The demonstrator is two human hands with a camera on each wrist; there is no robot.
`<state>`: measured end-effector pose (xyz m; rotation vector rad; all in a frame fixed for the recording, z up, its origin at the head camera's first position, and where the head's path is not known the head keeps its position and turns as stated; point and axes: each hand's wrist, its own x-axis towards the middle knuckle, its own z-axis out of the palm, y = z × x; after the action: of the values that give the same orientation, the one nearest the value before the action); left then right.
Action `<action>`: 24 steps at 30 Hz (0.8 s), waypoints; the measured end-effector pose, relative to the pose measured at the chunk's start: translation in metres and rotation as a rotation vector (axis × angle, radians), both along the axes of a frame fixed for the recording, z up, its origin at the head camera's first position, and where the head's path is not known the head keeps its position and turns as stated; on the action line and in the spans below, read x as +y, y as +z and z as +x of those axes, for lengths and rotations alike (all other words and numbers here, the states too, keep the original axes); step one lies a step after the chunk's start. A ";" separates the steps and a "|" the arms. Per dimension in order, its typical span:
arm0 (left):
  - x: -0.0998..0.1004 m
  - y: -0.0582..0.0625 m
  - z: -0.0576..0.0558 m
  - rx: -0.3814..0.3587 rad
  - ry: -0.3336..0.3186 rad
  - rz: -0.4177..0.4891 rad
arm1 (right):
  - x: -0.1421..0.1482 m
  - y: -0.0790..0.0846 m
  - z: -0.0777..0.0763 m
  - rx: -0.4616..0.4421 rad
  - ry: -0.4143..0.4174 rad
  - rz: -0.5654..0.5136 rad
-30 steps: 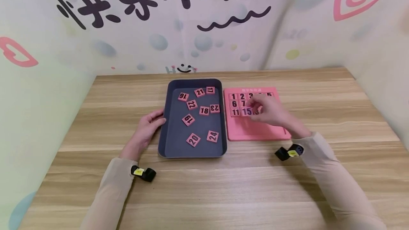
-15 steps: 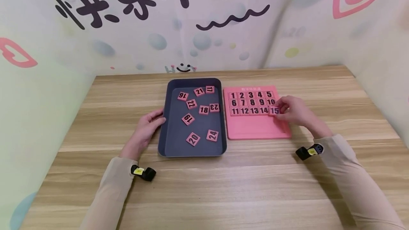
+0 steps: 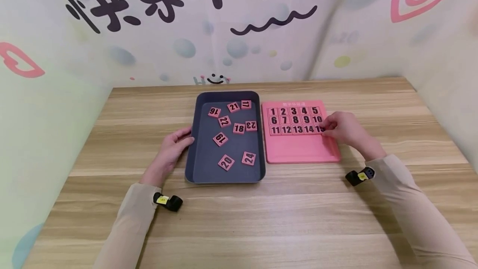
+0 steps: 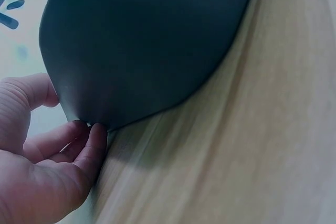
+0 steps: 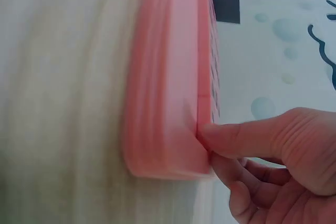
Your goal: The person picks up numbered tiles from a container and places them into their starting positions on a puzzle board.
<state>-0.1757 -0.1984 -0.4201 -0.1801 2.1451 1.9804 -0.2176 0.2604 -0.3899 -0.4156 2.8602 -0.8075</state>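
Note:
A pink number board (image 3: 298, 150) lies on the table with rows of pink tiles numbered 1 to 15. At the right end of its third row, my right hand (image 3: 345, 130) pinches the number 15 tile (image 3: 318, 129) by its right side, between thumb and finger. The tile lies in line with the row, partly hidden by the fingertips. In the right wrist view the thumb (image 5: 247, 137) presses at the board's corner. My left hand (image 3: 171, 150) holds the left wall of the dark grey tray (image 3: 203, 169), with thumb and fingers at its rim. Several loose number tiles (image 3: 225, 162) lie scattered in the tray.
The tray and the board stand side by side on the wooden table (image 3: 239, 223), with a narrow gap between them. Behind the table's far edge hangs a printed white backdrop (image 3: 149, 61). Each wrist carries a small black camera (image 3: 173, 204).
My right hand has carried the number 15 tile rightwards from over the third row to the row's right end, where the tile now sits lower. My left hand has stayed on the tray.

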 end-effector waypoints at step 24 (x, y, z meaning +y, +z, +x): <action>-0.001 -0.001 0.000 0.019 -0.008 0.015 | -0.076 0.018 -0.001 0.101 0.124 -0.150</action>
<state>-0.1760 -0.1989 -0.4209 -0.1513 2.1386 2.0007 -0.2183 0.1840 -0.3714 -0.6641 2.8393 -1.0078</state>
